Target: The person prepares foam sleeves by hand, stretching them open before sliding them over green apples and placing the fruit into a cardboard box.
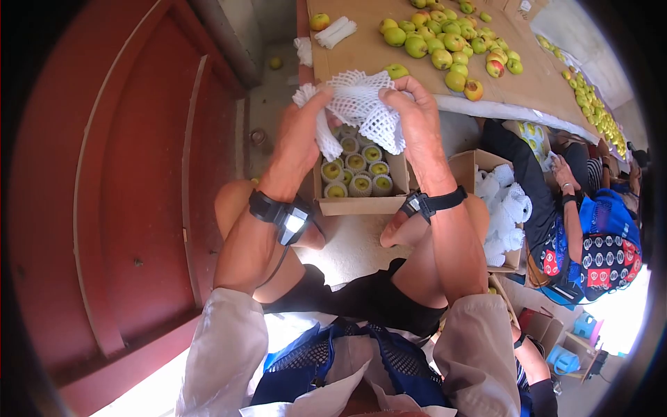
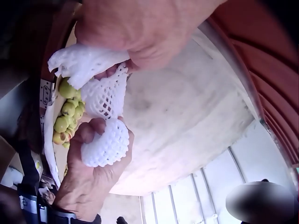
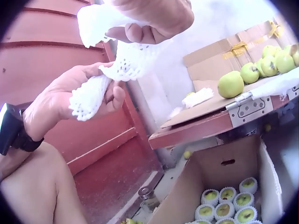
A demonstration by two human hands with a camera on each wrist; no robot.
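Observation:
White foam fruit nets stretch between my two hands above a cardboard box. My left hand grips one side, with a narrow rolled net lying across its palm in the right wrist view. My right hand pinches the other side between thumb and fingers. In the left wrist view a rounded, bunched end of net sits against the right palm. Below, the open box contains several green apples, each in a white foam net. A loose apple lies just behind the held nets.
A cardboard-covered table carries a pile of green and reddish apples and a small stack of nets. At right stands a box of white nets, beside other seated people. A red door is at left.

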